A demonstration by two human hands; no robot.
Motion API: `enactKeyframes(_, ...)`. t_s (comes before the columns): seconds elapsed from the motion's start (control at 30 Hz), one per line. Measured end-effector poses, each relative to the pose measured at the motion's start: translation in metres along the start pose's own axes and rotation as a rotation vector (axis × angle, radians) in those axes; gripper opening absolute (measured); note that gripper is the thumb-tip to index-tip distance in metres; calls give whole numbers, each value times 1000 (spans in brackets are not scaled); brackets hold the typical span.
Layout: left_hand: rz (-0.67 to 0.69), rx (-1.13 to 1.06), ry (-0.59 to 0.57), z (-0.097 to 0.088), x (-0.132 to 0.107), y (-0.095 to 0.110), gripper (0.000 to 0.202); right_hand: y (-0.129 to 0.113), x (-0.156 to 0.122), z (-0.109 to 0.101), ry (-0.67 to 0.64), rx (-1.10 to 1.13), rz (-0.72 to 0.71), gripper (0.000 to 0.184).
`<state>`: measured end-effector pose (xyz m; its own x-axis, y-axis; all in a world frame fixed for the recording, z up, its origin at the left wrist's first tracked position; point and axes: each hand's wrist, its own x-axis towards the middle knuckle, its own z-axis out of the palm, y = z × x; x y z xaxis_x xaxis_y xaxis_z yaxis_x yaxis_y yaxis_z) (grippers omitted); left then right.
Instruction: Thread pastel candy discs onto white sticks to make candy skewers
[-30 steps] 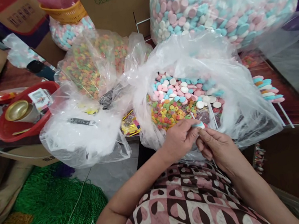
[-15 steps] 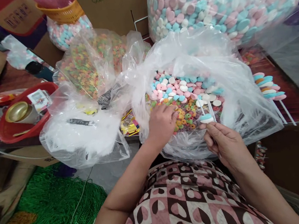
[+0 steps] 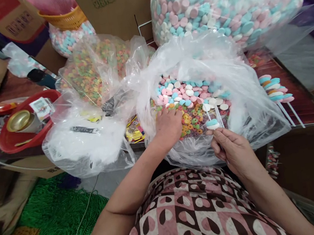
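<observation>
Right hand (image 3: 233, 147): fingertips pinched on stacked blue-and-white disc sweet (image 3: 211, 123), at the hand's 11 o'clock, seen against open clear plastic bag (image 3: 251, 102).
Left hand (image 3: 170, 126): among multicoloured ring-shaped candies (image 3: 193, 118); fingertips buried or obscured, grasp cannot be told.
Around open bag: pastel disc sweets on white sticks (image 3: 276, 89), 3 o'clock; bulging clear bag of pastel discs (image 3: 218, 14), 1; red plastic basin (image 3: 8, 141), 9.
Obstruction: crumpled film veils sweets at 2 o'clock.
Cut off: bulging bag's top, by frame edge.
</observation>
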<state>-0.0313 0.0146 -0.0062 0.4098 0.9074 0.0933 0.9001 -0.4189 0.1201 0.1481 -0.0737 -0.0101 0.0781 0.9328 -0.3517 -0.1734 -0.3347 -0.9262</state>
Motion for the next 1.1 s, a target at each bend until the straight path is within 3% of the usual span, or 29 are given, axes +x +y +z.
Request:
enactKeyframes(0.13,-58,-197,59,6,5,-7,12,2,-2,-1,-16,-21,-4,35)
enactKeyframes(0.33,-192,-1219,170,7,-3,-20,13,1,-8,1,-164,-167,-6,39)
enactKeyframes(0.47,-247,-1523,179,7,-6,-13,28,1,-8,5,-207,-286,-48,40)
enactKeyframes(0.7,-250,-1468,237,13,-8,-5,30,4,-4,5,-168,-349,-73,37)
enactKeyframes(1.0,-31,-829,408,6,-16,1,12,8,-3,8,-111,-242,-25,41)
enactKeyframes(1.1,-18,-912,377,12,-19,9,15,7,-2,13,-127,-110,28,39)
